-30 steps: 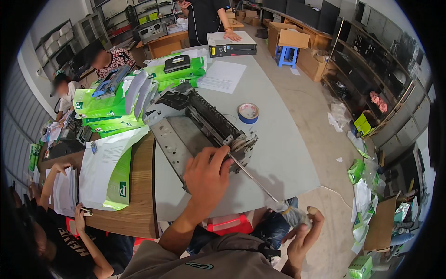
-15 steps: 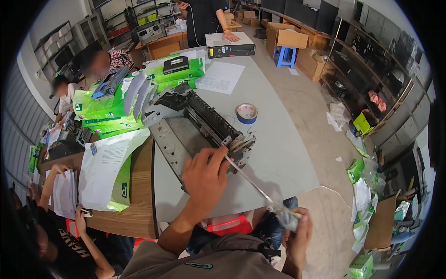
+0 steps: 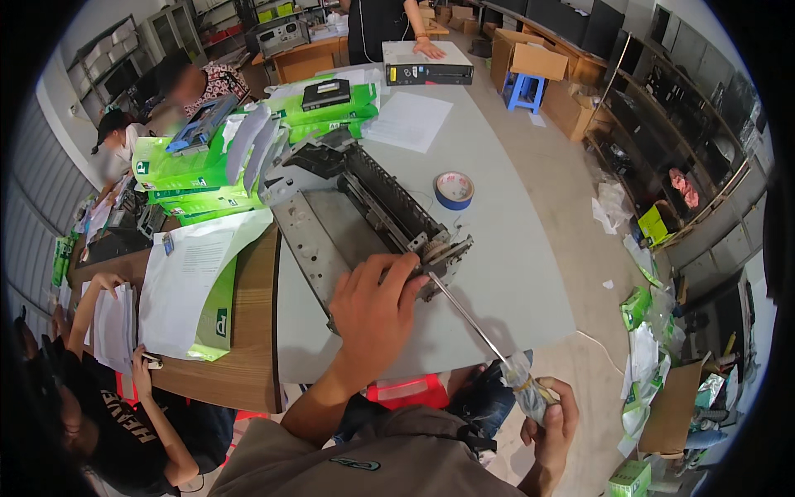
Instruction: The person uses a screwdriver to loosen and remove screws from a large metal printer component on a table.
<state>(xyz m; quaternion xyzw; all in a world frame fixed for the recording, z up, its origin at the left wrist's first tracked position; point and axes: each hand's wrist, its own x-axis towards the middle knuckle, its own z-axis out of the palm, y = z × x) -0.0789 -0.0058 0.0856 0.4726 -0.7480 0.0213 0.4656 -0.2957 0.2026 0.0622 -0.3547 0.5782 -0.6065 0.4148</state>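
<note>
A stripped-down printer frame (image 3: 313,236), with a metal side plate, a long black roller section and gears at one end, lies on the grey table. My left hand (image 3: 374,313) is closed on the frame's near end, its fingertips bunched beside the gears. The fingers hide what exactly they grip. In my right hand (image 3: 553,424) is a long screwdriver (image 3: 469,319), held by its handle, which is wrapped in clear plastic. Its shaft slants up and left, and the tip meets the frame's geared end by my left fingertips.
A blue tape roll (image 3: 454,190) and a paper sheet (image 3: 407,121) lie beyond the frame. Green paper packs (image 3: 186,166) are stacked left. A person's hand (image 3: 429,48) rests on a desktop computer (image 3: 428,66). Another person handles papers (image 3: 113,327) at the wooden table (image 3: 255,331).
The view has shifted slightly. My right hand and the screwdriver handle have moved a little right and down. The left hand stays at the frame's end, its fingers slightly shifted.
</note>
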